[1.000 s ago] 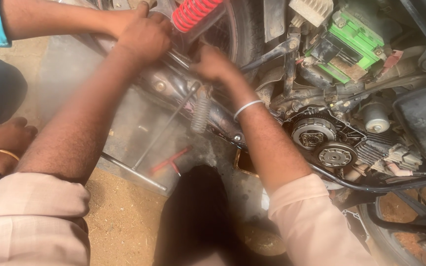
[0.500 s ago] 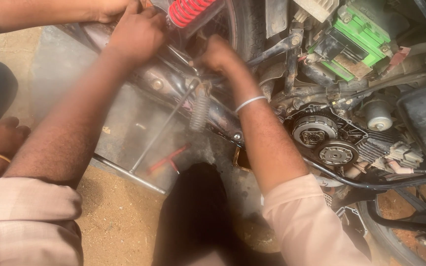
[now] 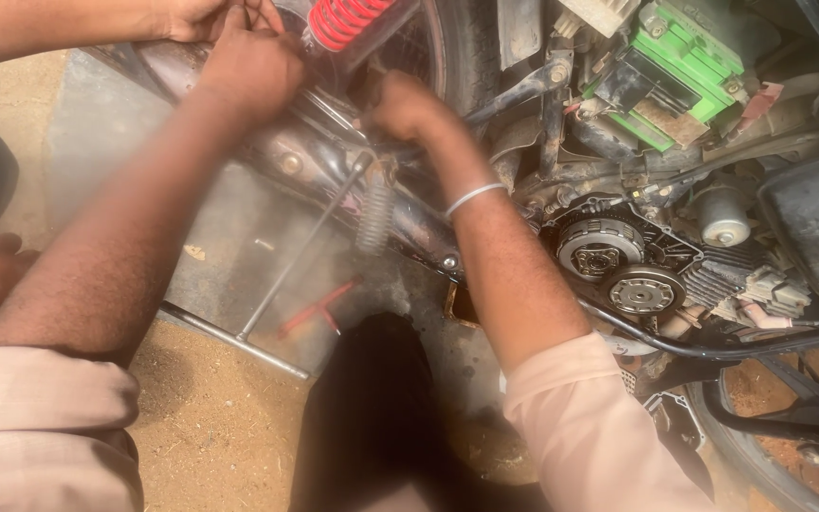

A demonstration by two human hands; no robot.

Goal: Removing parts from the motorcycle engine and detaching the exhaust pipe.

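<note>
Two bare hands at a motorcycle's rear suspension

The left hand [image 3: 250, 64] is closed at the foot of the ribbed red coil-spring shock absorber [image 3: 345, 19], which sits at its 1 o'clock. The right hand [image 3: 408, 106], curled shut, presses the dusty dark metal frame tube [image 3: 514, 95] at the spring's 5 o'clock. Since a second ago, both hands sit slightly higher in view. Another person's hand [image 3: 203, 13] works at 11 o'clock.
</note>
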